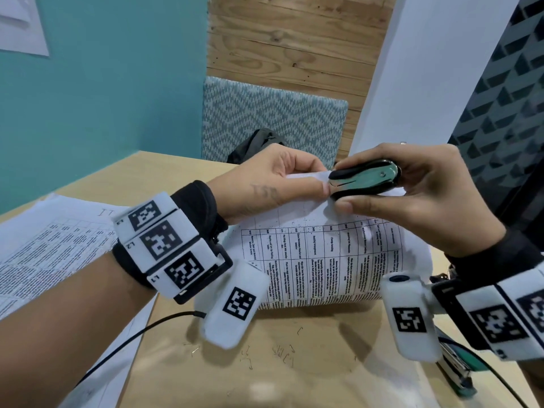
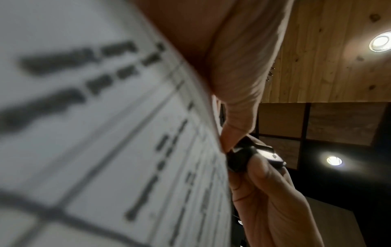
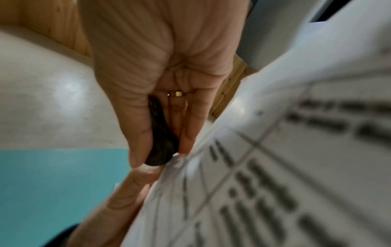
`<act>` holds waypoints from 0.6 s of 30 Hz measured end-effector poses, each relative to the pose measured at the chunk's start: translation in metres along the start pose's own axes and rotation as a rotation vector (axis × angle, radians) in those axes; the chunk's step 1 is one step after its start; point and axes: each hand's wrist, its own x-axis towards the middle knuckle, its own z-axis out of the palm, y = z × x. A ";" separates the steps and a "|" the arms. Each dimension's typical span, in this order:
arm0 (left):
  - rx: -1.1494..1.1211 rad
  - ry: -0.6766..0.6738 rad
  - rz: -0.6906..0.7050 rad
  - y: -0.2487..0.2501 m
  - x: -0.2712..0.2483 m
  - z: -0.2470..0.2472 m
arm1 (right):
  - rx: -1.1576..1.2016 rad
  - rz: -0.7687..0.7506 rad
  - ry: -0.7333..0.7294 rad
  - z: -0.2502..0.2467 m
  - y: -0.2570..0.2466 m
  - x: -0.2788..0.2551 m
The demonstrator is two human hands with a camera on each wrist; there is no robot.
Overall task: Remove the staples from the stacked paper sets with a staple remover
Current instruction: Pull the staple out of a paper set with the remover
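Note:
A printed paper set (image 1: pixel 321 254) with a table of text is lifted off the wooden desk (image 1: pixel 309 363), curving up toward me. My left hand (image 1: pixel 270 178) pinches its top corner between thumb and fingers. My right hand (image 1: pixel 412 195) grips a black and chrome staple remover (image 1: pixel 363 179), squeezed between thumb and fingers, its jaws biting the paper's corner right beside my left thumb tip. In the left wrist view the paper (image 2: pixel 105 133) fills the frame and the remover (image 2: pixel 249 157) shows small past my thumb. The right wrist view shows the remover (image 3: pixel 160 145) in my fingers against the paper (image 3: pixel 275 167).
Another stack of printed sheets (image 1: pixel 44 254) lies at the desk's left. Several pulled staples (image 1: pixel 282 353) are scattered on the desk in front of me. A stapler (image 1: pixel 454 366) lies at the right edge under my wrist. A patterned chair (image 1: pixel 273 122) stands behind the desk.

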 end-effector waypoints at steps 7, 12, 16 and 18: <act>0.146 0.011 -0.082 0.005 0.001 -0.003 | -0.213 -0.065 -0.001 0.001 -0.005 0.001; 0.227 0.084 -0.125 0.006 -0.004 -0.024 | -0.254 -0.108 0.072 -0.011 -0.012 0.000; 0.223 0.103 -0.148 0.008 -0.005 -0.029 | -0.226 -0.046 -0.013 -0.017 -0.020 0.000; 0.237 0.113 -0.156 0.007 -0.004 -0.029 | -0.254 0.017 -0.180 -0.012 -0.020 0.000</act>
